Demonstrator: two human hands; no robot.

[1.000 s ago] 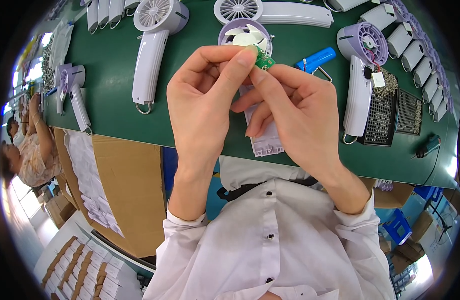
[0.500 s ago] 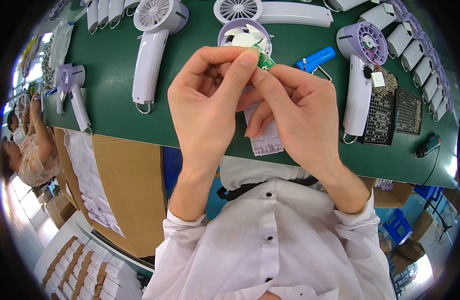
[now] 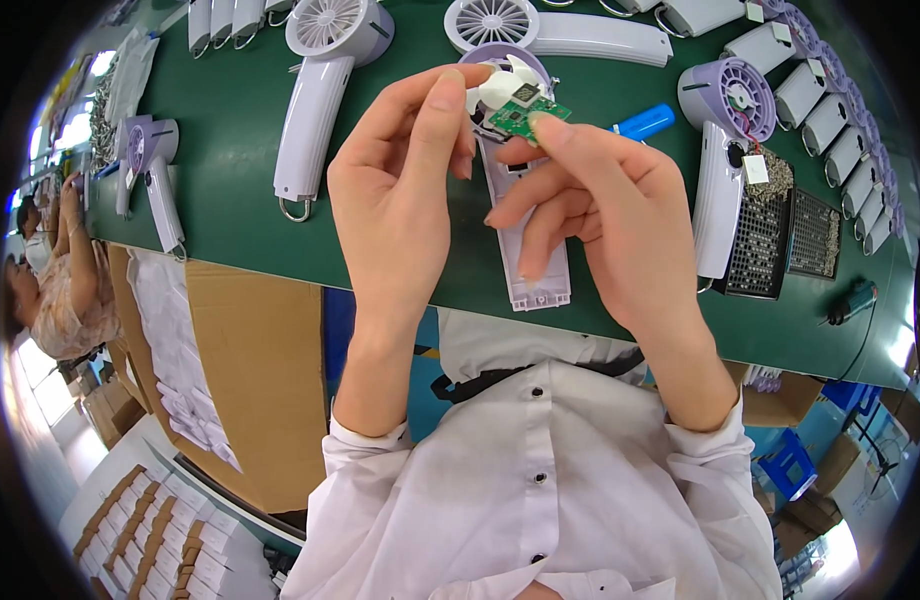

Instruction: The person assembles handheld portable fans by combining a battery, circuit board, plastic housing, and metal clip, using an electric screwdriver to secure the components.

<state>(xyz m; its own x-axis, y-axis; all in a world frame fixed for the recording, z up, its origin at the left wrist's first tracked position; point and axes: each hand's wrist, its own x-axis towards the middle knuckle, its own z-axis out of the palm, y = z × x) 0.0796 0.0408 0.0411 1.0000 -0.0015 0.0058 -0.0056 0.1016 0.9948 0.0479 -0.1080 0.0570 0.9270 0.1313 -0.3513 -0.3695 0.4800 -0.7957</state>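
Observation:
My right hand (image 3: 615, 190) pinches a small green circuit board (image 3: 515, 120) with a dark square chip between thumb and fingers. My left hand (image 3: 395, 185) is raised beside it, thumb and index finger parted, holding nothing. Behind the board is the lilac fan head (image 3: 495, 52) with white blades (image 3: 502, 86), partly covered by the board and fingers. Its opened handle shell (image 3: 540, 285) lies below, between my hands, and points toward me. A blue cylindrical battery (image 3: 645, 123) rests just past my right fingers.
Assembled handheld fans (image 3: 313, 130) lie left and at the back. At right are an open fan with wires (image 3: 725, 95), black trays of screws (image 3: 755, 225) and a green screwdriver (image 3: 855, 300). Fan handles (image 3: 825, 130) line the right edge. A cardboard box (image 3: 255, 380) stands below the green table (image 3: 230, 220).
My left fingers have come off the circuit board and moved back to the left. The board, now in my right hand alone, is turned so its chip side shows.

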